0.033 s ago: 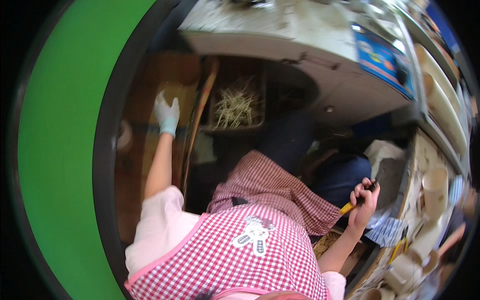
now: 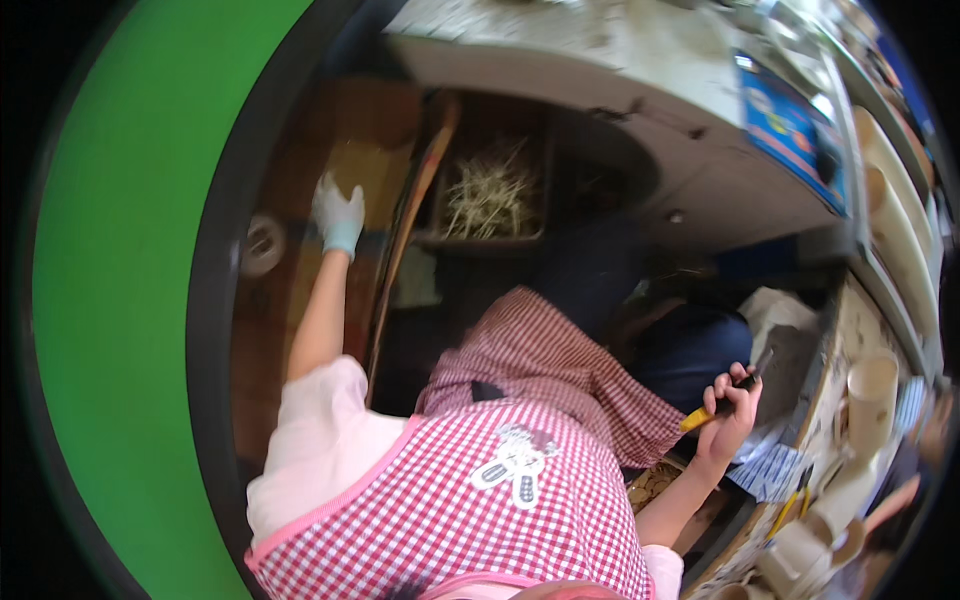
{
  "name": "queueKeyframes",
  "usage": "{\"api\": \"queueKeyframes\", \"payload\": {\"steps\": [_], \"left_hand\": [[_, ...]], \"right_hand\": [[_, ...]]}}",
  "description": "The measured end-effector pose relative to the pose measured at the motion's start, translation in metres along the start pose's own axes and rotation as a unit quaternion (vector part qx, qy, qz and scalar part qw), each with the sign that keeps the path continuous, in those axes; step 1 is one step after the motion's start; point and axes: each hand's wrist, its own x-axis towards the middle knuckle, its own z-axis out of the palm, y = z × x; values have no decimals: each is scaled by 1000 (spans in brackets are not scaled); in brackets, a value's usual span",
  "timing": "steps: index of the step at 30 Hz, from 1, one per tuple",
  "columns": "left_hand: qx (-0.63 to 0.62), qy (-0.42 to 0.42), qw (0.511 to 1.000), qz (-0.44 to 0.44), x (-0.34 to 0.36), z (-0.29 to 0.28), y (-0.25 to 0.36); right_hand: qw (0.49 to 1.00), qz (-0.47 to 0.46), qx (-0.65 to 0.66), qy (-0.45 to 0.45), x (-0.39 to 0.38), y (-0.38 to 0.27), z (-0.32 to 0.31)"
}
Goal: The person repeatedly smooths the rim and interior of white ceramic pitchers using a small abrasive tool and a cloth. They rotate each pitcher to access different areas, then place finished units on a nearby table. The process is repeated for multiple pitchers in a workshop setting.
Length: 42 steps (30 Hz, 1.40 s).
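My left hand [image 2: 338,214], in a pale glove with a light blue-green cuff, reaches out at the upper left over a tan board-like surface [image 2: 372,180]. Its thumb stands apart from the fingers and nothing shows in it. On the right, my bare right hand [image 2: 728,432] is closed around a hand tool [image 2: 695,419] with a yellow and black handle. A thin grey tip sticks out past the fingers; blur hides whether it is a blade or a screwdriver shaft. A long wooden stick [image 2: 412,200] runs beside my left arm.
A dark bin [image 2: 480,241] holds pale straw-like strips [image 2: 487,203]. A worn white worktop [image 2: 560,30] spans the top. Cream tube-like pieces [image 2: 872,400] and yellow-handled pliers or scissors [image 2: 785,515] crowd the right-hand bench. A green panel [image 2: 120,300] borders the left; a round whitish object [image 2: 263,245] lies beside it.
The view has shifted slightly, so the worktop, bin and bench appear a little farther right. Both hands keep nearly the same pose, and the tool stays in my right hand.
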Motion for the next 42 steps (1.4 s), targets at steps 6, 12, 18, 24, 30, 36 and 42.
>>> {"api": "queueKeyframes", "payload": {"steps": [6, 12, 18, 24, 30, 36, 42], "left_hand": [[279, -70, 958, 7, -40, -25, -128], [309, -89, 947, 16, -23, -34, -143], [293, -281, 902, 148, 70, -27, -165], [239, -362, 891, 135, 54, -74, -70], [-347, -158, 913, 147, -113, -152, 103], [-447, -322, 681, 482, -202, -160, 223], [-383, -240, 739, 499, -194, -161, 270]], "right_hand": [[987, -55, -78, 128, -12, 39, 3], [958, -85, -231, 145, -11, 50, 29], [948, -19, -301, 106, -1, 51, 37], [961, 98, -239, 98, -9, 49, 44], [979, 99, -153, -91, -1, 62, 105], [974, 86, -177, -109, 11, 51, 91], [971, 65, -186, -135, -24, 36, 82]]}}
